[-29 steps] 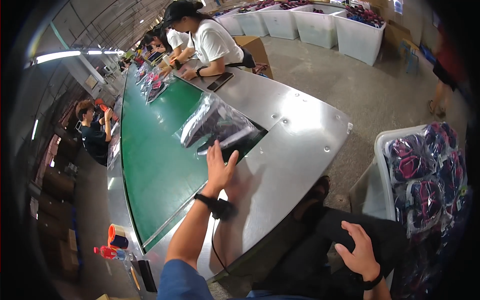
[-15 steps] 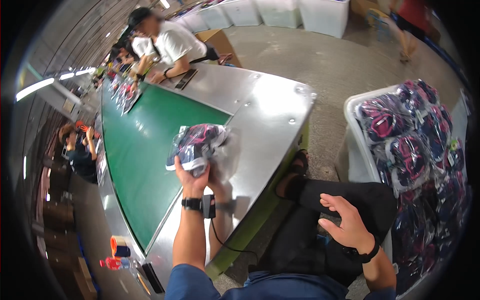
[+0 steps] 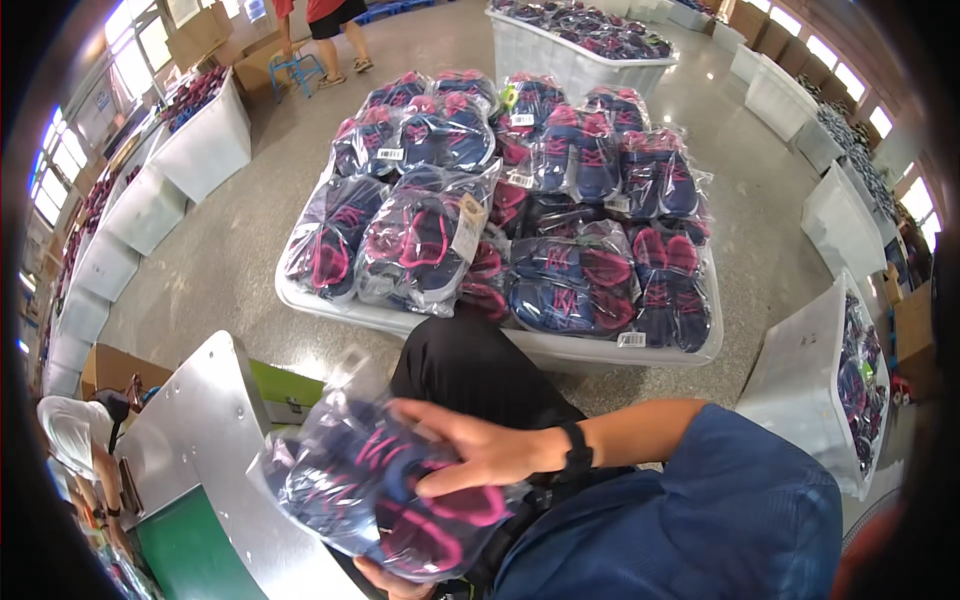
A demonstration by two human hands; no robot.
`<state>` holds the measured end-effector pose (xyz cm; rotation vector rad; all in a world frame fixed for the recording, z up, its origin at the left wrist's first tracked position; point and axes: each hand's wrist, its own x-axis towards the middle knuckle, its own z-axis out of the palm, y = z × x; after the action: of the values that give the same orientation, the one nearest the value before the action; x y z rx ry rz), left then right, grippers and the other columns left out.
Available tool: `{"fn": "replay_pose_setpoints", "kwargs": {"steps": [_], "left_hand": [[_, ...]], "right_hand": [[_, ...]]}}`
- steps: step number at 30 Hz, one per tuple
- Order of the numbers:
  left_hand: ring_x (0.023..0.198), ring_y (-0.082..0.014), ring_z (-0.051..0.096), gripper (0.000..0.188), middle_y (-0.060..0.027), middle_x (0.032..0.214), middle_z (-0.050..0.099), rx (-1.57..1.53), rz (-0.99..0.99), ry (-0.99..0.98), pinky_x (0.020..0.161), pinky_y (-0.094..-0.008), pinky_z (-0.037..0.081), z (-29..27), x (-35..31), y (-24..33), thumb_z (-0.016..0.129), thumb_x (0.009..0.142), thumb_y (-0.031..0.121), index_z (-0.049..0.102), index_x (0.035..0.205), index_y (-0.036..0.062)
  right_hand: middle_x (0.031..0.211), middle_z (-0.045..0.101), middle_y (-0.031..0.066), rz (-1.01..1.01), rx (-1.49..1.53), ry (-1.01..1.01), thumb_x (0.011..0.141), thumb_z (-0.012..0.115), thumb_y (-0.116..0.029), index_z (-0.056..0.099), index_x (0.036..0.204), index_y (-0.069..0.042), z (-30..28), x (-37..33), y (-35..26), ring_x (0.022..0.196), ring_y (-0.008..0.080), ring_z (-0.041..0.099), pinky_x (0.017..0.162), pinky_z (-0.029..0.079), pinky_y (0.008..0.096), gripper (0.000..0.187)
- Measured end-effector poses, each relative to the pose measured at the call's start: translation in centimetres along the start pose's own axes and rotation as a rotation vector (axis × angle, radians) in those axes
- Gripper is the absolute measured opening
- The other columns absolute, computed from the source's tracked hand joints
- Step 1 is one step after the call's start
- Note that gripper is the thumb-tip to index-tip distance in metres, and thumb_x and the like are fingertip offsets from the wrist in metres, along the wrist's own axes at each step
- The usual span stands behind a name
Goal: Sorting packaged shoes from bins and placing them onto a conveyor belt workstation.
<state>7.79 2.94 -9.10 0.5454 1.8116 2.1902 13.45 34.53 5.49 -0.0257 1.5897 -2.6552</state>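
A clear plastic bag with a pair of navy shoes with pink laces is close in front of my body, beside the metal table corner. My left hand grips the bag from below; only part of it shows at the lower edge. Across the top of the bag lies my right hand, thumb and fingers curved over the shoes, slightly blurred. Just beyond my knee stands a white plastic bin, heaped with similar bagged shoes.
At lower left are the metal table and its green belt, with a person in a white top leaning there. More white bins line the floor on both sides. A person in red is near a blue stool.
My view has swung right, from the belt to the bin. The bagged shoes have come from over the table toward my body. My right hand, empty before, is now on them.
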Motion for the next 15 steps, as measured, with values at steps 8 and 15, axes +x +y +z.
{"fn": "replay_pose_setpoints", "kwargs": {"steps": [8, 15], "left_hand": [[0.119, -0.0275, 0.06, 0.089, -0.0204, 0.138, 0.057, -0.29, -0.304, -0.689, 0.104, -0.0418, 0.045, 12.9, 6.8, 9.6, 0.054, 0.099, 0.059, 0.033, 0.156, -0.0046], [0.112, -0.0229, 0.063, 0.076, -0.0159, 0.129, 0.064, 0.028, -0.401, -0.586, 0.097, -0.0361, 0.048, 8.2, 5.2, 8.4, 0.054, 0.102, 0.054, 0.044, 0.152, -0.0023]], "right_hand": [[0.143, 0.056, 0.0113, -0.193, 0.383, 0.499, 0.107, 0.051, -0.033, 0.043, 0.149, -0.005, -9.6, -10.8, -8.1, 0.124, 0.022, 0.062, 0.104, 0.053, 0.0398, 0.051], [0.135, 0.054, 0.0175, -0.27, -0.77, 0.999, 0.097, 0.067, -0.042, 0.051, 0.141, 0.001, -20.7, -9.0, -5.9, 0.127, 0.0296, 0.054, 0.104, 0.048, 0.0399, 0.063]]}}
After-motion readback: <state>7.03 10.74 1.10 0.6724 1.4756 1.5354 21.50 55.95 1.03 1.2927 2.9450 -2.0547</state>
